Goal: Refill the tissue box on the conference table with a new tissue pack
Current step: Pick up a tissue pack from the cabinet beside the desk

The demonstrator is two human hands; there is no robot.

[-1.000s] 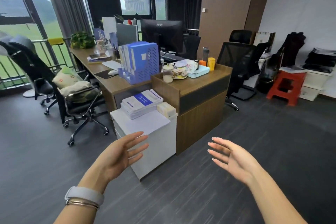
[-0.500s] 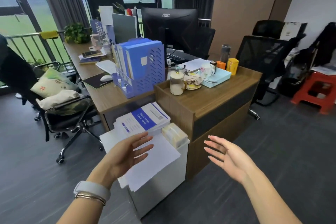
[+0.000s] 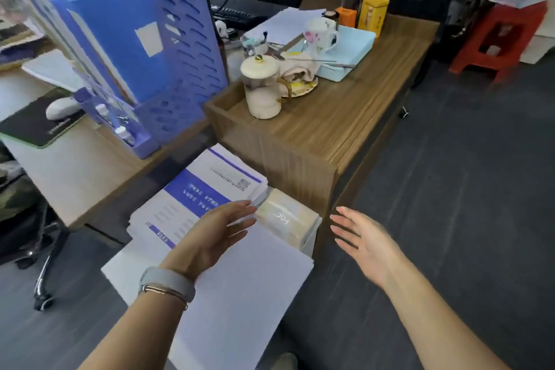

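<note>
Blue file rack [image 3: 135,39] stands upright at far left on the counter [image 3: 345,117], with a lidded cup [image 3: 262,87] to its right.

Below, a printed stack [image 3: 204,195] and loose white sheets [image 3: 246,285] lie on a low white cabinet.

Left hand [image 3: 214,230]: released, fingers spread, empty, fingertips just beside the near-left end of the tissue pack [image 3: 285,219].

Tissue pack: pale wrapped block lying flat at the cabinet's right edge, touching the printed stack and close to the counter's side panel.

Right hand [image 3: 363,242]: released, empty, apart from the pack on its right, over the floor.

Step, judged: closing both hands on the pack.

Risks:
- The pack sits at the edge, so a one-sided push from the left could tip it to the floor.
- The left fingers might catch stack pages or slide the loose sheets off.
- The soft wrapper may deform if squeezed.

Tissue box: not in view.
</note>
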